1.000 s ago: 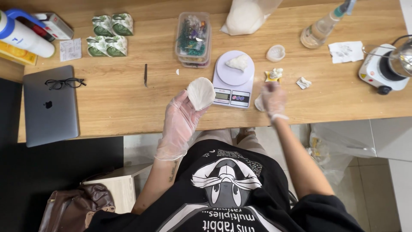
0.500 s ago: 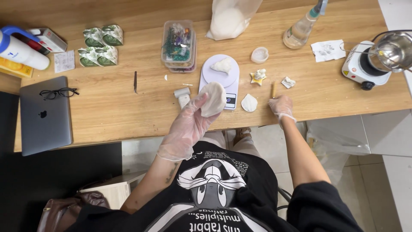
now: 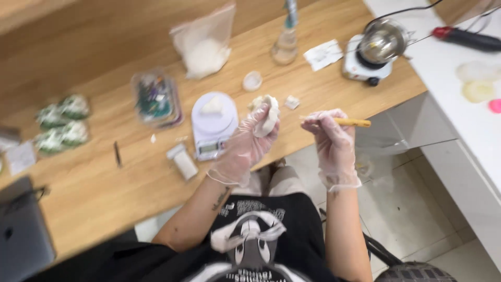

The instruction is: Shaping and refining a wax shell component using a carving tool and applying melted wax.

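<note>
My left hand (image 3: 245, 149), in a clear glove, holds a round white mould-like piece (image 3: 269, 116) raised above the table's front edge. My right hand (image 3: 331, 141), also gloved, pinches a thin wooden stick (image 3: 352, 122) that points to the right, close beside the white piece. Behind the hands stands a small white kitchen scale (image 3: 211, 128) with a pale lump (image 3: 212, 106) on its platform. The view is blurred by motion.
On the wooden table (image 3: 104, 183): a bag of white powder (image 3: 204, 49), a clear bottle (image 3: 286, 44), a small white cup (image 3: 252, 81), a clear box of coloured bits (image 3: 155, 99), green packets (image 3: 62, 122), a hotplate with a metal pot (image 3: 378, 47), a laptop (image 3: 21, 235). A white counter (image 3: 469, 94) is on the right.
My right hand has lifted off the table edge with the wooden stick and come up beside the white piece in my left hand. The camera has swung, tilting the whole view.
</note>
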